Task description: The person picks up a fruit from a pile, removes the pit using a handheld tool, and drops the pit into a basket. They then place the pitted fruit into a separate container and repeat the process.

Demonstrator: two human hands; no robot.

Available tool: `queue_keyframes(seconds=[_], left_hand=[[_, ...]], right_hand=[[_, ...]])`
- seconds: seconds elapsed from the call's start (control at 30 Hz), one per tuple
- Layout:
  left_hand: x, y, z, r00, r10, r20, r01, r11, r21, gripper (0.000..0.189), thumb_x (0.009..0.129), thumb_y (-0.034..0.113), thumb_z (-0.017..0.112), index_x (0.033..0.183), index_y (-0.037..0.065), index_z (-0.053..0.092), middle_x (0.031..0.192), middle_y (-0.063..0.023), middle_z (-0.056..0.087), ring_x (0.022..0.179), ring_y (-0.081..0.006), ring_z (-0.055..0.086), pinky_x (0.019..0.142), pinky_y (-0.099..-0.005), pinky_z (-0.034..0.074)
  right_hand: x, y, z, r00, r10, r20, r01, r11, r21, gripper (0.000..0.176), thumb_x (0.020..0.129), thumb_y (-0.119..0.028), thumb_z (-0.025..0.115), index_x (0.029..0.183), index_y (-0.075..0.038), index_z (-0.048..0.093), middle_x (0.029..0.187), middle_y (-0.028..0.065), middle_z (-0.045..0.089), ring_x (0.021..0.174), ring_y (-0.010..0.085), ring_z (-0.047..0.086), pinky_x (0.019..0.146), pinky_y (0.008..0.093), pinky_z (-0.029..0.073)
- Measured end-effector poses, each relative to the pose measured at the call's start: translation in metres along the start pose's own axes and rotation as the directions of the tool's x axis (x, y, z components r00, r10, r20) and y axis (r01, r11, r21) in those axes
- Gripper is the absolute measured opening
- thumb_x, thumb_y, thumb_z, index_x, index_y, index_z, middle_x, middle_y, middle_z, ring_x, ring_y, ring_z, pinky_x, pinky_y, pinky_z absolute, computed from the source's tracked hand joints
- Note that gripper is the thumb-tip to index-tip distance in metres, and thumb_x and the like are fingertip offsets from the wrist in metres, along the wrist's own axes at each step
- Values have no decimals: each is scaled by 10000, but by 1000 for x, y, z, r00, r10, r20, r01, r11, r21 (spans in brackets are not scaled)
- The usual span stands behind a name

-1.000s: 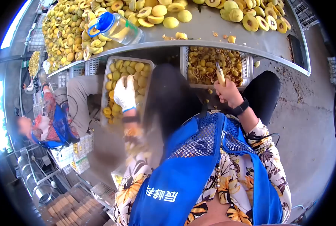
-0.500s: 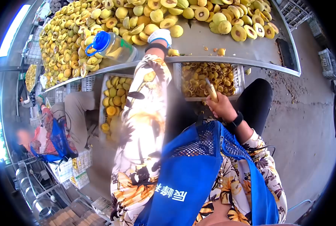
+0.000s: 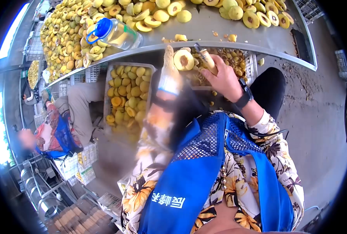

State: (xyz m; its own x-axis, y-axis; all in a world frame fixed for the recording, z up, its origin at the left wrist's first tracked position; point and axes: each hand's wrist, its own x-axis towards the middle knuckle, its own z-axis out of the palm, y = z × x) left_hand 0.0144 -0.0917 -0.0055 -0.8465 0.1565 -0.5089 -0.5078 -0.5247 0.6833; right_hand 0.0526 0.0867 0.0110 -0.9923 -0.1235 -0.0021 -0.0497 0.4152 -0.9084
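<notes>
My left hand (image 3: 169, 71), in a pale glove, is closed around a halved yellow peach (image 3: 184, 60). The cut face, with a brown centre, is turned toward my right hand. My right hand (image 3: 225, 79) grips the light wooden handle of a pitting tool (image 3: 207, 61), its dark metal tip pointing up and left, close beside the peach. Both hands are just under the table's metal edge, above a white crate (image 3: 251, 66) of small fruit scraps. On the steel table (image 3: 204, 25) lie many peach halves (image 3: 251, 19).
A blue-lidded clear bottle (image 3: 121, 34) lies tilted on the table's left side. Below it, a crate (image 3: 107, 87) of yellow peaches stands on the floor. Another person (image 3: 58, 132) sits at the left. Scraps litter the floor (image 3: 302, 87) at right.
My left hand has come back from the pile on the table with a peach half. My right hand has moved up and left with the tool, toward the peach.
</notes>
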Motion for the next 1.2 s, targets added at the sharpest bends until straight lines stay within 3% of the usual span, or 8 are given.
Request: queue_keyframes(seconds=[0.53,0.73,0.87,0.9,1.0,1.03,1.13,1.2], left_hand=[[-15,-46,34,975,221,39,-221,975,-5,416,939,353,433,988,-31,588,822,-99,628,679,-193,608,613,-271,494],[3,-20,6,939,-155,309,88,972,218,394,879,366,529,935,-20,586,760,-106,610,623,-208,584,571,-308,493],[-18,-19,29,978,67,200,-67,998,-5,396,923,363,472,976,-9,597,834,-75,629,711,-156,593,638,-247,489],[-14,-27,29,990,137,-13,-137,990,13,368,935,340,464,960,-2,597,818,-79,624,691,-149,587,608,-236,483],[-24,-27,28,973,227,49,-231,968,99,338,936,315,467,943,3,597,789,-91,621,665,-145,582,570,-228,471],[-9,-36,15,982,191,-7,-190,980,64,315,888,307,540,994,11,552,784,-159,606,597,-267,588,523,-361,499],[-4,-38,11,989,52,135,-27,982,-186,264,884,256,550,945,-1,565,765,-164,605,579,-265,588,510,-343,496],[-5,-40,23,962,271,16,-272,958,96,249,881,243,551,891,-4,572,733,-168,604,550,-262,584,485,-335,490]], right_hand=[[-44,30,11,991,17,133,38,913,-405,212,825,-127,540,914,25,423,668,274,559,670,439,561,605,497,438],[-46,24,14,971,-39,235,114,943,-314,190,779,-89,533,889,27,431,659,278,550,674,445,558,615,496,439],[-33,-2,4,968,93,234,-58,987,-152,175,781,-123,520,853,30,474,690,278,561,693,442,566,633,471,449],[-32,-8,3,963,113,244,-91,991,-101,181,782,-130,517,853,32,481,694,278,562,700,438,570,637,463,451],[-33,-12,13,955,146,257,-151,989,1,192,782,-139,509,856,39,499,699,276,565,721,423,581,650,441,456],[-33,-12,16,954,151,257,-161,987,20,196,782,-139,507,857,41,505,700,275,566,728,418,585,655,434,458],[-37,-11,20,959,170,225,-175,984,5,190,777,-129,500,854,45,501,702,274,567,731,417,587,660,428,457],[-42,5,29,974,130,183,-144,988,63,178,773,-115,491,845,47,497,700,276,570,676,400,597,622,419,466]])
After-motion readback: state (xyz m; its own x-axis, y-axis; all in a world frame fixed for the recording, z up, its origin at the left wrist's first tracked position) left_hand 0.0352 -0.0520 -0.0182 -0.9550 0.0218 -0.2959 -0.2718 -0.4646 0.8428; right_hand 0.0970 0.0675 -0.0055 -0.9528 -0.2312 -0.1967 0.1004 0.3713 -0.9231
